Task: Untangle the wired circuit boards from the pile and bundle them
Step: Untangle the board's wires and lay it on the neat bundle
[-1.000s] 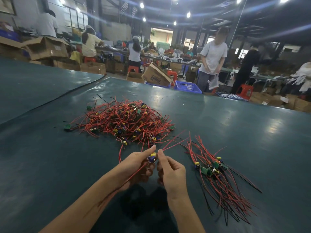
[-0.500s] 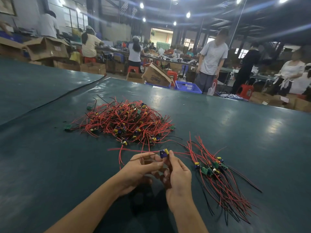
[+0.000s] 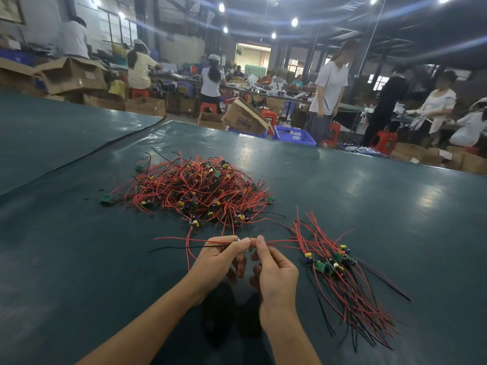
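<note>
Red lead [image 3: 181, 239] runs out flat to the left and right of your fingertips, with a black lead [image 3: 171, 249] trailing off left just under it. Half a second back the little blue-and-yellow wired board [image 3: 238, 240] sat in plain sight on top of your fingers; now it's nearly buried in the pinch, only a sliver showing. Your left hand [image 3: 218, 262] and right hand [image 3: 276, 270] are tip to tip, thumb and forefinger of each clamped on that board, the other fingers curled loosely underneath, all of it over the dark green table [image 3: 369, 206]. Off to your right the sorted bundle [image 3: 342, 272] lies where it was, boards clustered together, red and black tails fanning toward you. Past your hands the tangled pile [image 3: 200, 191] hasn't budged: a mound of red wire dotted with yellow, blue and green bits, one green board [image 3: 106, 198] loose at its left edge. Way back there's a blue basket [image 3: 293, 134] next to a tipped cardboard box [image 3: 245, 121].
</note>
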### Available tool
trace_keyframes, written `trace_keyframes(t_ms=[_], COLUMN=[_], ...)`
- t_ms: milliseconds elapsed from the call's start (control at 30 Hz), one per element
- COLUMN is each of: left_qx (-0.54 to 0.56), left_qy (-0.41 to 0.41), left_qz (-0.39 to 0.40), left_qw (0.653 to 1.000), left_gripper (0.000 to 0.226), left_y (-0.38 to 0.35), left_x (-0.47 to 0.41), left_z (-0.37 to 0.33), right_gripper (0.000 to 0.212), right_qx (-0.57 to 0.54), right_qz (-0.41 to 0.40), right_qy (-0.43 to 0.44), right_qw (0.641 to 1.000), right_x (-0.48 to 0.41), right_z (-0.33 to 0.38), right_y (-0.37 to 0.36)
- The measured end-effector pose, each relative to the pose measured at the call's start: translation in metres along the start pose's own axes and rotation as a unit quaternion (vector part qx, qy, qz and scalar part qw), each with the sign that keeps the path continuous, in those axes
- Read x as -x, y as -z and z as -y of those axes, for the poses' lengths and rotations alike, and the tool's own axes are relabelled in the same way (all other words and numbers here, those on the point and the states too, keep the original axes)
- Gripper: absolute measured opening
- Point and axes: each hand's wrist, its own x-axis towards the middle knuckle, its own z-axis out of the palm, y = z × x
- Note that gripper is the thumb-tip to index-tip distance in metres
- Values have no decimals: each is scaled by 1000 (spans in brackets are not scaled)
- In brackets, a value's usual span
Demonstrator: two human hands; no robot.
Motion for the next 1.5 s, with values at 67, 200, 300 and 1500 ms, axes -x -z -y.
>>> trace_keyframes(t_ms=[67,200,300,1500], left_qx=[0,21,26,-119], left_qy=[-11,-31,-42,-206], left_qz=[0,5,10,-131], left_qw=[1000,999,999,962], left_gripper=[38,45,41,54], left_y=[0,0,3,2], left_x=[-1,-2,-3,-4], left_z=[0,-4,-9,6], right_gripper=[24,27,22,20], right_qx=[-8,-80,-162,19], right_qz=[-21,-87,-122,3], right_qy=[-8,-33,-21,-18], right_qw=[1000,992,979,1000], right_x=[-3,-19,-31,-12], right_z=[2,11,19,8], right_y=[1,14,31,17])
